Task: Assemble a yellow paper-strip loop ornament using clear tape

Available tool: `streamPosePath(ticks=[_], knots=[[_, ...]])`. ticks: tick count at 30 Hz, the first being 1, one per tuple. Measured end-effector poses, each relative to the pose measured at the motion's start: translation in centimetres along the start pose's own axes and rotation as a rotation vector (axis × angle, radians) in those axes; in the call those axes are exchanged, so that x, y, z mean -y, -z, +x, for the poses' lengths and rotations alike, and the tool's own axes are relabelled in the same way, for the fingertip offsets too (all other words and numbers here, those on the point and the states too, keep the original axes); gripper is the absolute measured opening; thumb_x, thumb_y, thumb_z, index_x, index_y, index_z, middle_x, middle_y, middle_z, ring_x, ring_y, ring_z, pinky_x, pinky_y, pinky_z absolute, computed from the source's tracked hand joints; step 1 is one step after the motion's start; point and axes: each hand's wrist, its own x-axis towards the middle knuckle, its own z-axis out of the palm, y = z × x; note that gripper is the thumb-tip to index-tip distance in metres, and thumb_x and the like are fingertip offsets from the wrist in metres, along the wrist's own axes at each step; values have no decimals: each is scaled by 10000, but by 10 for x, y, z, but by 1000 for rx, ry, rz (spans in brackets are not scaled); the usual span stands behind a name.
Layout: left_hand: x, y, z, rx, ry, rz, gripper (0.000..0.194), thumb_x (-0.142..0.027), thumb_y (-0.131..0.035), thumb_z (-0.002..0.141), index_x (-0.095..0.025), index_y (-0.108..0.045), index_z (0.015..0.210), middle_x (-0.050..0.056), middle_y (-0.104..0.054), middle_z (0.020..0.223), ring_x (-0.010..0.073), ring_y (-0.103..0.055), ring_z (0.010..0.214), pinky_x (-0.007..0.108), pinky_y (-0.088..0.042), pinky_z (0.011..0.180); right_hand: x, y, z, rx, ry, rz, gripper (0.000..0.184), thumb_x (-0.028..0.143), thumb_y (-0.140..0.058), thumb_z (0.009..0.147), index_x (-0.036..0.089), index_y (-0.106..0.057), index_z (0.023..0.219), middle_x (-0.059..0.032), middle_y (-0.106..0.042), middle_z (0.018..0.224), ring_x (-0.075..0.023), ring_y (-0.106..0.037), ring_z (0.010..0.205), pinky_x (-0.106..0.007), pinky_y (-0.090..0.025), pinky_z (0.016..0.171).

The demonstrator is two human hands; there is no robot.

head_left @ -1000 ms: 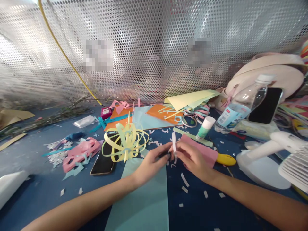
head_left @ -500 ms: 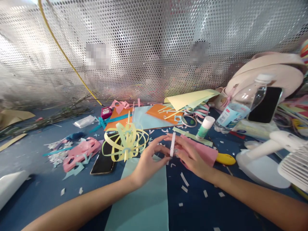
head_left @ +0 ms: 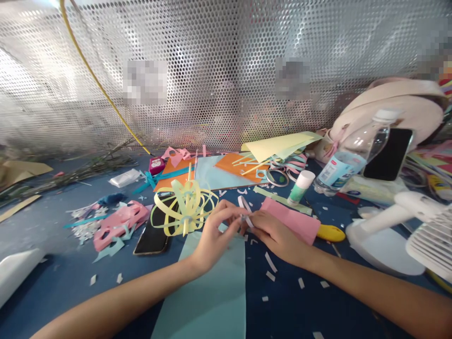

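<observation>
My left hand [head_left: 215, 233] and my right hand [head_left: 273, 233] meet over the blue table, both pinching a narrow white paper strip [head_left: 244, 207] that bends into a small loop between the fingertips. Beneath my left wrist lies a light teal paper sheet [head_left: 208, 292]. Just left of my hands a yellow paper-strip ball [head_left: 183, 207] rests on a black phone [head_left: 153, 233]. A folded pink sheet [head_left: 291, 220] lies beside my right hand.
A glue stick [head_left: 301, 187], scissors [head_left: 278, 176], a plastic water bottle [head_left: 353, 157], coloured paper sheets [head_left: 229, 169] and a yellow knife handle [head_left: 330, 233] lie behind and right. A white fan [head_left: 406, 235] stands at right. Pink cut-outs [head_left: 118, 223] sit left. Perforated metal screen [head_left: 212, 70] behind.
The white strip stood upright between my fingers; now it is bent over into a loop and both hands have shifted slightly left, fingertips closed on it.
</observation>
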Motion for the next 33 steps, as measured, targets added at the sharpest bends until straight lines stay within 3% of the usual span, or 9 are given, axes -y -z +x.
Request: streamPosePath(ticks=[4,7,13,18,25,33], knots=[[5,1,2,-50,58,-20,359,-265,-527,979,-280,-566,1336,34,-512,960,139,-525,810,281,-488,769,4,3,0,10,63,-45,240,125,-465,1000,236,-656,1092,-46,-681,1107,-198,-566,1083,-394,-402,1003],[7,1,2,-36,68,-46,407,-297,-529,982,-304,-527,1389,55,-500,1089,133,-536,821,278,-499,762,7,4,0,66,97,-102,279,85,-479,981,247,-659,1121,-35,-683,1151,-198,-541,1128,-402,-373,1046],[3,1,0,47,1,-53,384,-326,-498,999,-312,-550,1380,89,-479,1295,199,-555,1057,342,-496,930,9,5,0,79,137,-143,345,65,-466,974,283,-655,1162,-17,-669,1174,-185,-515,1159,-401,-344,1077],[1,2,0,31,-102,25,377,-323,-605,947,-281,-599,1322,102,-503,1297,260,-483,1225,351,-480,948,8,4,0,87,141,-157,367,37,-469,953,282,-665,1145,-19,-654,1211,-199,-487,1188,-409,-339,1075],[-5,5,2,17,-151,152,311,-248,-606,939,-277,-642,1246,94,-527,1270,242,-502,1205,409,-429,1048,3,0,-1,97,133,-191,369,25,-448,938,260,-659,1129,-38,-660,1087,-224,-500,1093,-440,-371,1024],[-14,9,7,11,-158,180,284,-138,-652,884,-230,-662,1152,88,-578,1177,224,-550,1151,368,-454,1000,2,-1,-1,91,122,-219,289,40,-445,949,225,-651,1032,-49,-644,1025,-225,-502,1022,-423,-388,965]])
